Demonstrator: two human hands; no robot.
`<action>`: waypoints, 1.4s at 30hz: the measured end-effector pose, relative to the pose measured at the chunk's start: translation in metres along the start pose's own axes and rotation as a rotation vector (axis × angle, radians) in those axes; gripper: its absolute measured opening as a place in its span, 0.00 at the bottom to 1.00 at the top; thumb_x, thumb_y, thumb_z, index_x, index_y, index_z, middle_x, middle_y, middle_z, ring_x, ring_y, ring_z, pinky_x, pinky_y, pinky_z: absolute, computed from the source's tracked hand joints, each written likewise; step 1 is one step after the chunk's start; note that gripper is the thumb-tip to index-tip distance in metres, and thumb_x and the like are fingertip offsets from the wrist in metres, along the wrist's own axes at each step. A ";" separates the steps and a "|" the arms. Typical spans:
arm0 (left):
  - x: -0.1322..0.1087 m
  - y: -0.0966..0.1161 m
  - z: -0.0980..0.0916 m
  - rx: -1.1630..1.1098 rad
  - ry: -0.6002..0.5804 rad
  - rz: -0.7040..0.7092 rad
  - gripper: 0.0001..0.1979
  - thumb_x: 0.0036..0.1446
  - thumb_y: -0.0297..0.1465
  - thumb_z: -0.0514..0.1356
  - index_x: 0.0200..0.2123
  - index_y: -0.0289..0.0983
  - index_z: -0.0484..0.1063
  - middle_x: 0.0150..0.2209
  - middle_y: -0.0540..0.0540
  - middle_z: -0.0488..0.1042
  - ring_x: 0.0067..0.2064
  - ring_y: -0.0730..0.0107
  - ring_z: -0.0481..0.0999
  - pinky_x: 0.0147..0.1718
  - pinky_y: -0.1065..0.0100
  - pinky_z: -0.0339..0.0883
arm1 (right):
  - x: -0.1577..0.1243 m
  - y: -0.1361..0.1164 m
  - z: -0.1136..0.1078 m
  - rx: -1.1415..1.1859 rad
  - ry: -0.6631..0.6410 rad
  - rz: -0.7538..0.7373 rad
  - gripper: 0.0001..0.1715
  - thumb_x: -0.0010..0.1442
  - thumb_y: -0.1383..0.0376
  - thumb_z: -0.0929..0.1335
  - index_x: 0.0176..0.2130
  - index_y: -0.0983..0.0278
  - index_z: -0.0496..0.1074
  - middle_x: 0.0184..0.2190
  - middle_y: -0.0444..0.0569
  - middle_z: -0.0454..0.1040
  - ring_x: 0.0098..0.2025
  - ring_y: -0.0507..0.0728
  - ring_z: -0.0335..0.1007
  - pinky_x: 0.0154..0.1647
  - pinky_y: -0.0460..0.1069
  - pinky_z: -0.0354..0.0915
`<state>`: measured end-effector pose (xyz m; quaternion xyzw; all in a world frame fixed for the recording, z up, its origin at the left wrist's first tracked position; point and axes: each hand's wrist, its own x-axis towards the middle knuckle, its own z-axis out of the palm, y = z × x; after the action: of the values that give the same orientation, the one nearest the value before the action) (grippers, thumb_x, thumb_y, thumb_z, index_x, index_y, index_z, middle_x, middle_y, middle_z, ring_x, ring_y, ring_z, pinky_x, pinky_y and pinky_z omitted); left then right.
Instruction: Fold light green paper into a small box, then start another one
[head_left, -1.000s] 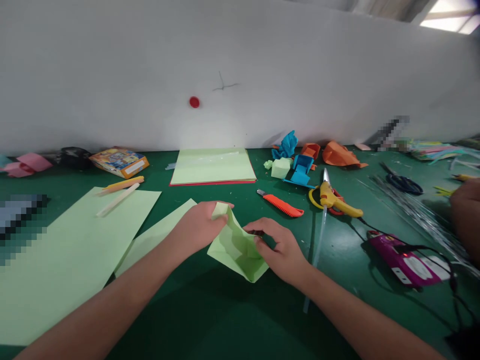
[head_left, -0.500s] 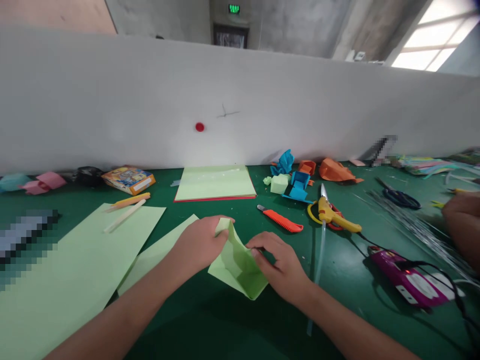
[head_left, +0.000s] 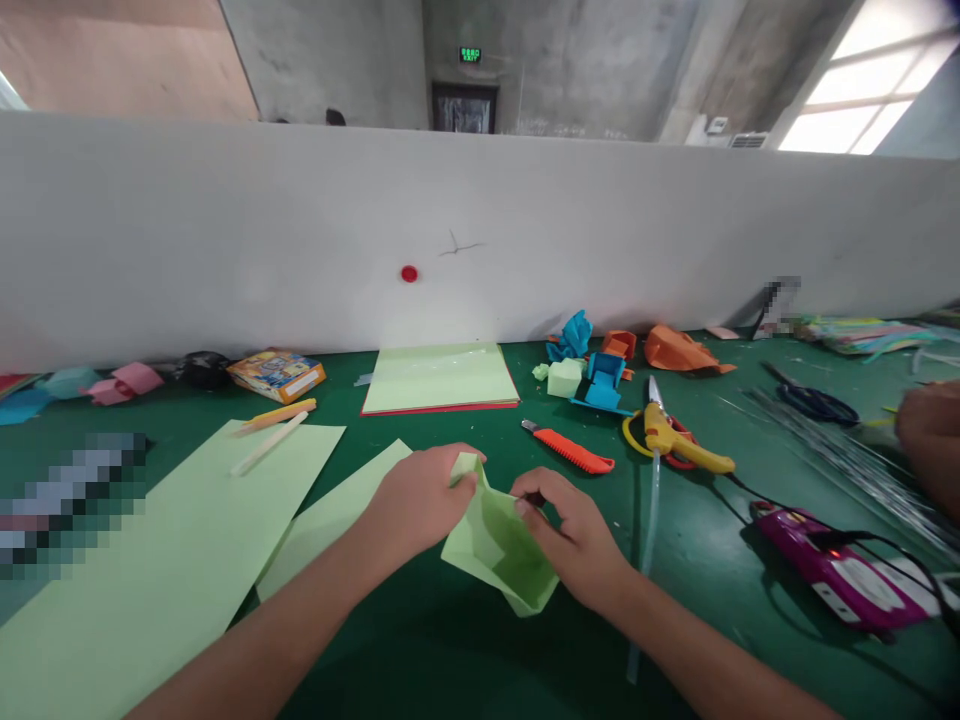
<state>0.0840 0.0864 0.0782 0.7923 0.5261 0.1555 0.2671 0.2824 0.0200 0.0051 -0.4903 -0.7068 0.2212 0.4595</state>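
Between my hands is a light green folded paper box [head_left: 501, 548], its open side tilted toward me. My left hand [head_left: 426, 492] pinches its upper left corner between thumb and fingers. At the right edge of the box, my right hand [head_left: 571, 532] closes thumb and forefinger on the paper. A flat green paper sheet [head_left: 330, 515] lies beneath my left forearm, beside a larger green sheet [head_left: 165, 540]. Just beyond my right hand lies an orange utility knife [head_left: 574, 450]. The underside of the box is hidden.
To the right are a yellow glue gun [head_left: 679, 440] with a clear glue stick [head_left: 646, 570], scissors [head_left: 655, 395] and a purple power unit [head_left: 840, 570] with black cables. Blue folded paper [head_left: 602, 380] and a green pad [head_left: 442, 378] sit before the white partition [head_left: 300, 230]. Another person's hand [head_left: 930, 440] shows far right.
The whole view has shifted, so everything appears slightly lower and further right. Both hands keep their hold on the paper box, whose shape looks nearly the same.
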 end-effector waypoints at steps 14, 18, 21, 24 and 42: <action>0.001 -0.012 0.012 -0.021 -0.009 0.012 0.15 0.61 0.36 0.57 0.46 0.43 0.80 0.45 0.44 0.83 0.43 0.50 0.81 0.42 0.56 0.70 | 0.002 0.007 0.002 0.053 0.009 0.092 0.12 0.72 0.60 0.62 0.39 0.60 0.72 0.36 0.47 0.75 0.39 0.56 0.71 0.41 0.49 0.67; 0.000 -0.012 0.011 -0.047 -0.015 0.118 0.22 0.55 0.35 0.64 0.54 0.47 0.76 0.52 0.48 0.80 0.46 0.55 0.80 0.47 0.59 0.70 | 0.001 0.009 0.002 0.067 0.007 0.138 0.12 0.72 0.59 0.62 0.39 0.60 0.71 0.34 0.46 0.73 0.36 0.55 0.69 0.39 0.49 0.66; 0.001 -0.012 0.012 -0.050 -0.032 0.192 0.11 0.56 0.37 0.65 0.43 0.46 0.81 0.49 0.49 0.81 0.48 0.56 0.80 0.47 0.61 0.70 | 0.001 0.009 0.002 0.105 -0.026 0.125 0.12 0.72 0.59 0.63 0.39 0.60 0.71 0.36 0.47 0.73 0.39 0.56 0.70 0.41 0.49 0.66; 0.003 -0.012 0.012 -0.057 -0.048 0.227 0.06 0.59 0.36 0.63 0.34 0.44 0.81 0.42 0.50 0.82 0.44 0.60 0.80 0.43 0.63 0.70 | 0.001 0.008 0.001 0.120 -0.077 0.098 0.12 0.72 0.59 0.62 0.39 0.60 0.71 0.37 0.48 0.74 0.40 0.56 0.70 0.42 0.50 0.66; 0.017 -0.026 0.015 -0.322 -0.038 0.149 0.07 0.52 0.29 0.63 0.36 0.42 0.79 0.43 0.49 0.80 0.42 0.64 0.79 0.43 0.64 0.70 | 0.008 0.005 -0.016 0.092 -0.199 0.029 0.07 0.67 0.64 0.68 0.39 0.60 0.77 0.35 0.48 0.78 0.38 0.55 0.75 0.41 0.50 0.68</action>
<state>0.0787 0.1059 0.0500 0.7787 0.4292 0.2423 0.3882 0.2979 0.0277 0.0121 -0.4545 -0.7308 0.3078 0.4058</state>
